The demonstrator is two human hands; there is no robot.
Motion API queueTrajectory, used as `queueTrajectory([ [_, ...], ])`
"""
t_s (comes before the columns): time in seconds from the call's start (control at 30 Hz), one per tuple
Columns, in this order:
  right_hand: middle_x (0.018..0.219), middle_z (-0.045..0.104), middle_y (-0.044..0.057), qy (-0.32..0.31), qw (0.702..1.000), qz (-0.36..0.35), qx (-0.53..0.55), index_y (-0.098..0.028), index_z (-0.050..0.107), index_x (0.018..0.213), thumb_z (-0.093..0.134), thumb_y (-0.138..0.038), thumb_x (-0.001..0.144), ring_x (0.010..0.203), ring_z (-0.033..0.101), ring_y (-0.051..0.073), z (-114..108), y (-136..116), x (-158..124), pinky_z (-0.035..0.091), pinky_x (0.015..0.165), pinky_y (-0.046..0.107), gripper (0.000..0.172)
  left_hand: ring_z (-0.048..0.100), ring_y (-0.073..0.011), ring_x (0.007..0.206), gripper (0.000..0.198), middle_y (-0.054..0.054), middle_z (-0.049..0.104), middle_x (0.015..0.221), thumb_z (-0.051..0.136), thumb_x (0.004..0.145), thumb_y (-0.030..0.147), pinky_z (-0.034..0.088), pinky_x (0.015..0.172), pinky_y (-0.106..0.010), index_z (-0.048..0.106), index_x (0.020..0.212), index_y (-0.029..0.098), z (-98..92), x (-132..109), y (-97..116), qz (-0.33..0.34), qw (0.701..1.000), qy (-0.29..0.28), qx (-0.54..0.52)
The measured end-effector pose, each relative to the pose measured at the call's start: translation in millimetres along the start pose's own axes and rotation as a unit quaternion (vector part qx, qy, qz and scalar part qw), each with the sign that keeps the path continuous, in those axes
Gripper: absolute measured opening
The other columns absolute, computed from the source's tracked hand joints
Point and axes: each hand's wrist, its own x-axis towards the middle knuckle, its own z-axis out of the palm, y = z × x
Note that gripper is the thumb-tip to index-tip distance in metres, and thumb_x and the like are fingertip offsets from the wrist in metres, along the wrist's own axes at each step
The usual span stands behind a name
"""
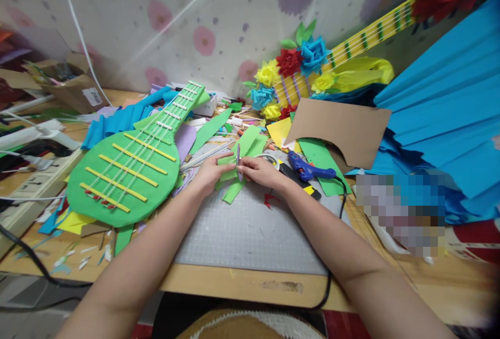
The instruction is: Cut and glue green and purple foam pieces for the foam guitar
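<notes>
Above the cutting mat, a narrow purple paper strip (238, 163) stands upright, seen nearly edge-on. My right hand (261, 172) pinches it from the right with thumb and fingertips. From the left, my left hand (213, 173) meets the same strip, its thumb and fingers closed toward it; part of this grip is hidden. Green paper pieces (233, 191) lie under and behind both hands. A blue hot glue gun (307, 167) rests to the right of my right hand, its black cord running down to the table edge.
A green paper lute-like instrument (125, 177) lies left of the grey cutting mat (250, 240). Brown cardboard (339, 125) and pleated blue paper (441, 99) are at right. Behind stands a flower-decorated yellow paper instrument (367, 37). A power strip (35, 188) sits far left. Scraps litter the table.
</notes>
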Motion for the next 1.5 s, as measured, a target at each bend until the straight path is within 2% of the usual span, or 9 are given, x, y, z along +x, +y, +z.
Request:
queueTrajectory([
  [0.17,0.061,0.052,-0.003,0.073,0.996,-0.025,-0.047,-0.018,0.049,0.071,0.042,-0.032,0.085,0.059,0.046,0.01,5,1,-1,0.032,0.061,0.022,0.021,0.062,-0.0131,0.06,0.063,-0.003,0.07,0.072,0.078,0.053,0.012,0.049,0.061,-0.025,0.06,0.114,0.013,2.7,-1,0,-0.008,0.999,0.002,-0.039],
  [0.4,0.063,0.055,-0.002,0.101,0.993,-0.02,-0.057,-0.019,0.049,0.072,0.042,-0.032,0.086,0.059,0.047,0.011,10,0,0,0.032,0.061,0.022,0.02,0.063,-0.014,0.066,0.05,-0.004,0.07,0.078,0.082,0.05,0.019,0.051,0.067,-0.028,0.066,0.097,0.013,3.3,2,-7,0.028,0.998,0.008,-0.053],
  [0.5,0.063,0.055,-0.002,0.104,0.993,-0.014,-0.056,-0.02,0.048,0.074,0.042,-0.032,0.086,0.059,0.048,0.012,10,-1,1,0.033,0.061,0.022,0.018,0.062,-0.0132,0.064,0.057,-0.002,0.069,0.076,0.084,0.047,0.021,0.051,0.065,-0.028,0.065,0.101,0.015,1.7,3,-8,0.037,0.999,0.02,-0.013],
  [0.63,0.064,0.056,-0.001,0.12,0.991,-0.006,-0.054,-0.02,0.047,0.074,0.042,-0.031,0.086,0.06,0.049,0.012,10,-1,0,0.033,0.062,0.022,0.017,0.062,-0.0144,0.065,0.065,-0.003,0.069,0.079,0.084,0.046,0.024,0.052,0.067,-0.031,0.063,0.106,0.014,1.5,3,-9,0.023,1.0,0.006,-0.002],
  [0.9,0.057,0.051,-0.003,0.078,0.996,0.016,-0.032,-0.019,0.048,0.069,0.043,-0.03,0.084,0.058,0.047,0.011,5,-4,0,0.032,0.06,0.022,0.02,0.064,-0.0168,0.078,0.06,-0.006,0.07,0.087,0.085,0.045,0.026,0.049,0.078,-0.032,0.067,0.1,0.013,2.0,5,-13,0.048,0.999,0.003,0.021],
  [1.1,0.045,0.042,-0.006,-0.024,0.996,0.062,0.059,-0.018,0.048,0.066,0.042,-0.033,0.082,0.045,0.038,0.008,3,6,3,0.029,0.052,0.021,0.023,0.062,-0.0133,0.063,0.067,-0.004,0.07,0.077,0.085,0.045,0.024,0.05,0.067,-0.028,0.064,0.108,0.014,0.2,3,-8,0.017,1.0,-0.009,-0.001],
  [1.37,0.054,0.038,-0.005,0.002,0.999,0.028,0.042,-0.017,0.047,0.064,0.042,-0.034,0.08,0.054,0.036,0.009,4,2,1,0.027,0.055,0.021,0.024,0.063,-0.0135,0.065,0.054,-0.004,0.071,0.078,0.085,0.043,0.023,0.051,0.069,-0.028,0.068,0.093,0.013,0.4,2,-5,0.024,1.0,-0.009,0.004],
  [1.5,0.054,0.036,-0.005,-0.012,0.997,0.025,0.068,-0.017,0.047,0.063,0.043,-0.035,0.079,0.055,0.035,0.01,4,5,2,0.026,0.055,0.022,0.024,0.065,-0.0165,0.072,0.06,-0.006,0.072,0.085,0.085,0.045,0.026,0.051,0.075,-0.031,0.067,0.101,0.014,-0.1,2,-7,0.04,0.998,-0.007,0.038],
])
